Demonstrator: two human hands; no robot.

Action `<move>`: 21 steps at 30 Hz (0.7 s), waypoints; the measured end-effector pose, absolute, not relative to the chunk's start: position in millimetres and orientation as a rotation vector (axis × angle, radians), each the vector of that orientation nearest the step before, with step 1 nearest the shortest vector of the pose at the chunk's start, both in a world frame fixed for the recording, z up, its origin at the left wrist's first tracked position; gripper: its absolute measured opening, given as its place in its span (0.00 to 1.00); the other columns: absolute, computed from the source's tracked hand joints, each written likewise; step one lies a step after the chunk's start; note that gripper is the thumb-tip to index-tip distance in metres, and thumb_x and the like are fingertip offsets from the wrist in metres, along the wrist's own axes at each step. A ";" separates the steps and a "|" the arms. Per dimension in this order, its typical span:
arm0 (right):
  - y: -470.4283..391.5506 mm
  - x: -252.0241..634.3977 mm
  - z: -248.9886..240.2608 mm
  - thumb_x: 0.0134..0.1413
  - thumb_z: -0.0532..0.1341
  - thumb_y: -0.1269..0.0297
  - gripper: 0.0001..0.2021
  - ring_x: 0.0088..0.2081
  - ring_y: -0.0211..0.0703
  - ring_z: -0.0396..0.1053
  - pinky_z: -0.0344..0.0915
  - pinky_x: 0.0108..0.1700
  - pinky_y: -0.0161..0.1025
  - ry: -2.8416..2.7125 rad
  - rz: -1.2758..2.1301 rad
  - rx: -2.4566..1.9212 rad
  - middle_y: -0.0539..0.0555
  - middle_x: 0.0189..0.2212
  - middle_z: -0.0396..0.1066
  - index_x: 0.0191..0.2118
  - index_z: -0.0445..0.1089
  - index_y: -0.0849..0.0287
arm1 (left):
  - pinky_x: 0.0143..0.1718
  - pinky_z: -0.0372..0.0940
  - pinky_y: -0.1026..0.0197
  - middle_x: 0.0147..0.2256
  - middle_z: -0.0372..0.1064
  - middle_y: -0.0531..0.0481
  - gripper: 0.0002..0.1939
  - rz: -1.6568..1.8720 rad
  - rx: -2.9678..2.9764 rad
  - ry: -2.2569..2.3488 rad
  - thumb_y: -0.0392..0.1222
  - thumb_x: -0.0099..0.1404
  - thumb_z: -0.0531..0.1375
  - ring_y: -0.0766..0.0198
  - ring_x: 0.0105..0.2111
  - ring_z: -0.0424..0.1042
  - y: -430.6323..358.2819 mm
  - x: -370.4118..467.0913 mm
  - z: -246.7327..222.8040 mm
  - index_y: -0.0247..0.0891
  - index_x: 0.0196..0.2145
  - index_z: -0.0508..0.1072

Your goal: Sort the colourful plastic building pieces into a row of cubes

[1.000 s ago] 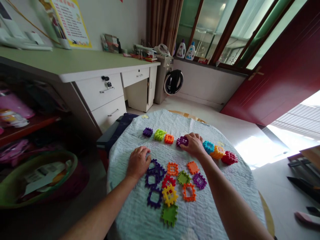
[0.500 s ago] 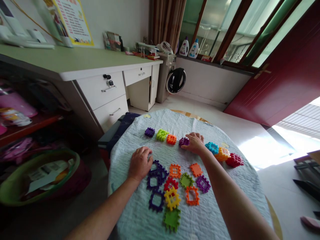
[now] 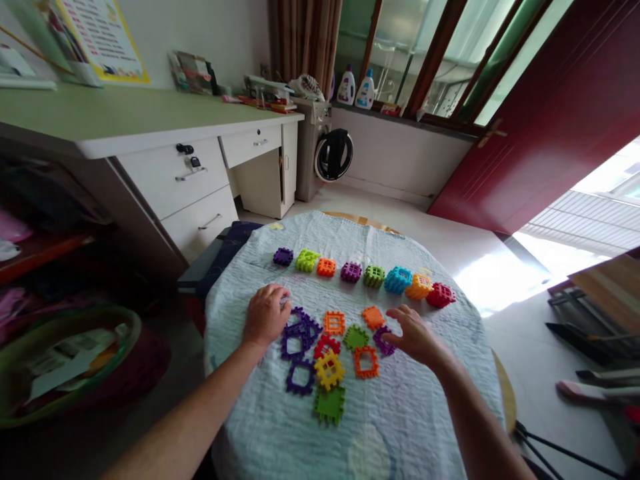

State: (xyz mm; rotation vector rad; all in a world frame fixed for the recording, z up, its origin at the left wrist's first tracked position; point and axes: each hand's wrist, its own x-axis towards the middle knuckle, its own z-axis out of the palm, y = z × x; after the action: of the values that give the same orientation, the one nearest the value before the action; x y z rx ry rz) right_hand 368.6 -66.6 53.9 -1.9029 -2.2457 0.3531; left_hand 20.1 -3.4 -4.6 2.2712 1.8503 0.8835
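My right hand [image 3: 414, 335] hovers at the right of a loose group of plastic interlocking tiles, its thumb and fingers apart around the edge of a purple tile [image 3: 385, 341]. An orange tile [image 3: 373, 317] is just left of the fingertips. My left hand [image 3: 267, 315] rests on the cloth, fingers loosely bent and holding nothing, beside several dark purple frames [image 3: 293, 345]. Between the hands lie a green tile [image 3: 357, 338], an orange frame [image 3: 367, 375] and a yellow tile [image 3: 329, 383]. Farther back runs a row of stacks, including purple [image 3: 351, 272], green [image 3: 374, 276] and blue [image 3: 399, 280].
A pale blue cloth [image 3: 410, 427] covers the round table. Left of it stand a dark box seat [image 3: 215, 257] and a basket [image 3: 125, 320] on the floor. Behind are a white desk [image 3: 175, 180], a washing machine [image 3: 313, 147] with its door open, and a red door [image 3: 520, 133].
My right hand has left the row of stacks and come back toward me, over the loose tiles. The green stack it covered now shows. The view has shifted right; my left hand stays put.
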 end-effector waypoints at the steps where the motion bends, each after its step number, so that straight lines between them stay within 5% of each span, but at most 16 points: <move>1: -76.4 369.7 47.6 0.48 0.65 0.60 0.17 0.44 0.49 0.67 0.63 0.48 0.45 -2.242 0.357 -1.928 0.56 0.39 0.69 0.46 0.72 0.57 | 0.49 0.63 0.51 0.41 0.71 0.45 0.07 0.883 2.276 1.852 0.39 0.60 0.56 0.52 0.44 0.69 -3.5 20.2 -4.6 0.41 0.36 0.71; 9: -95.6 375.6 20.7 0.43 0.64 0.62 0.11 0.36 0.45 0.65 0.61 0.38 0.40 -2.114 0.357 -1.924 0.53 0.33 0.67 0.34 0.64 0.57 | 0.49 0.63 0.52 0.41 0.71 0.45 0.06 0.879 2.266 1.881 0.38 0.60 0.56 0.53 0.44 0.69 -5.4 22.5 -1.8 0.41 0.35 0.72; 14: -89.8 380.0 24.6 0.49 0.58 0.64 0.04 0.29 0.41 0.62 0.58 0.33 0.38 -2.011 0.276 -1.880 0.50 0.27 0.65 0.30 0.60 0.54 | 0.49 0.63 0.52 0.41 0.71 0.45 0.06 0.880 2.262 1.887 0.38 0.60 0.56 0.54 0.43 0.68 -5.7 22.2 -2.2 0.40 0.36 0.72; 21: -97.8 375.4 24.1 0.50 0.59 0.60 0.08 0.34 0.44 0.67 0.63 0.37 0.40 -2.039 0.211 -1.920 0.53 0.35 0.67 0.36 0.68 0.55 | 0.49 0.63 0.53 0.40 0.71 0.45 0.07 0.863 2.246 1.903 0.38 0.62 0.55 0.55 0.43 0.69 -4.9 22.2 -2.8 0.40 0.35 0.73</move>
State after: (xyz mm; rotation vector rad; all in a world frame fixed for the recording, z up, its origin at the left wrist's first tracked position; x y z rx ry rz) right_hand 375.4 -97.8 24.1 -1.9200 -2.0390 0.2108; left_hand 22.2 -4.9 -2.8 2.2465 1.9032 0.8626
